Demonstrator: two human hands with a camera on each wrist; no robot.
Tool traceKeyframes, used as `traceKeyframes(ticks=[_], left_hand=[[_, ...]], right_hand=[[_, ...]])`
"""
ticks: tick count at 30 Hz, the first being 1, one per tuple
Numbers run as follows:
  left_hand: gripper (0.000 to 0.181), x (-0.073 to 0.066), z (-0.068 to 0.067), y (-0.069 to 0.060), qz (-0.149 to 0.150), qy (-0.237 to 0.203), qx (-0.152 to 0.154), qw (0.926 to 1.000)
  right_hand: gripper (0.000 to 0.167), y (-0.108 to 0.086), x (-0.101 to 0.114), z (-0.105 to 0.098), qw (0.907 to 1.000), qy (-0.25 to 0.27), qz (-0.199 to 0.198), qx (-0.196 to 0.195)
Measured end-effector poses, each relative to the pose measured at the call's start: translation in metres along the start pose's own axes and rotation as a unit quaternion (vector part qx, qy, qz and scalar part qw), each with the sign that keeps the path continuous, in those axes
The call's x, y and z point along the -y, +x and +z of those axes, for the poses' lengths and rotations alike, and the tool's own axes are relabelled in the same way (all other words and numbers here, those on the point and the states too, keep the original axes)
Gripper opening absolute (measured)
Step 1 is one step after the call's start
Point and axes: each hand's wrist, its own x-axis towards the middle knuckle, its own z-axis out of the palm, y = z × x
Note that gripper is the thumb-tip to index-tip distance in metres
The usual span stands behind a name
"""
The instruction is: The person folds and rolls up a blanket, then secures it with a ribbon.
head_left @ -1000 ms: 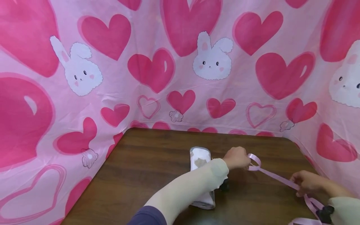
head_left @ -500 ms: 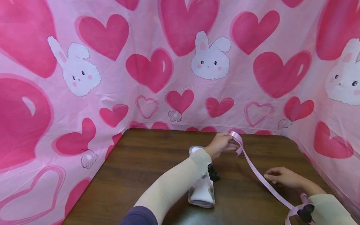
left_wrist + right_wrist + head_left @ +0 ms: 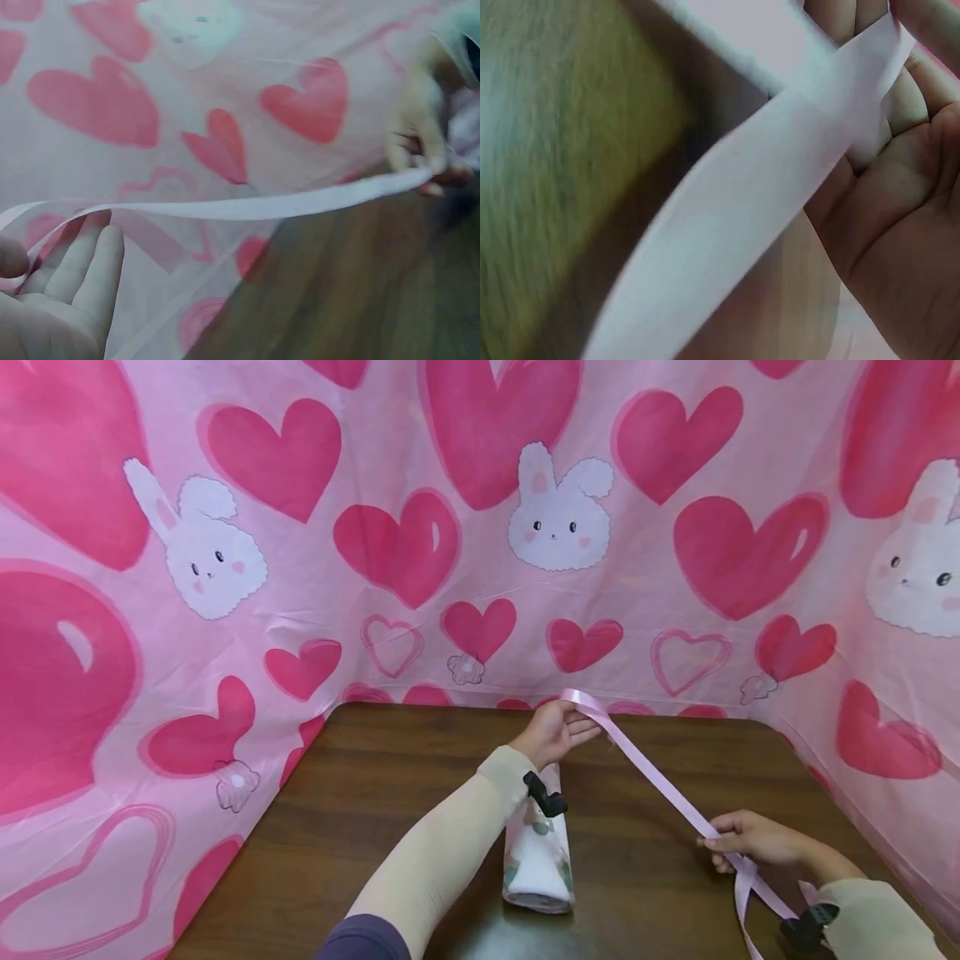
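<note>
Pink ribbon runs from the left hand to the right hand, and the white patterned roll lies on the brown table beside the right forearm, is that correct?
Not quite: the white patterned roll lies on the brown table beside the left forearm, as the head view shows. The pink ribbon does run from the left hand to the right hand.

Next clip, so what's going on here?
A person holds a pink ribbon up above the table, one stretch running nearly straight between the left hand and the right hand. More ribbon trails past the right hand. A patterned roll lies on the table, partly hidden by the left arm.
</note>
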Motion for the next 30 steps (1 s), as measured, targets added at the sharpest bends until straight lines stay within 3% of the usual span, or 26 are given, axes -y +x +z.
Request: traceKeyframes(ticks=[6, 13, 19, 26, 30], left_hand=[[0.042, -0.033, -0.022, 0.002, 0.013, -0.079, -0.035, 0.9962], [0.046, -0.076, -0.059, -0.006, 0.036, -0.087, -0.052, 0.9942], [0.044, -0.109, -0.086, -0.023, 0.062, -0.11, -0.08, 0.9888], [0.046, -0.144, -0.12, -0.048, 0.076, -0.144, -0.078, 0.9836], [0.047, -0.167, -0.143, -0.066, 0.086, -0.157, -0.1, 0.9788]], right_hand=[[0.024, -0.01, 0.006, -0.006, 0.9999, 0.009, -0.009, -0.002], [0.023, -0.015, 0.018, -0.01, 0.9997, -0.003, -0.012, -0.022], [0.029, -0.022, 0.027, -0.015, 0.9987, 0.014, 0.005, -0.05], [0.032, -0.026, 0.03, -0.018, 0.998, 0.017, -0.03, -0.053], [0.033, -0.029, 0.032, -0.023, 0.9974, 0.04, -0.042, -0.044]])
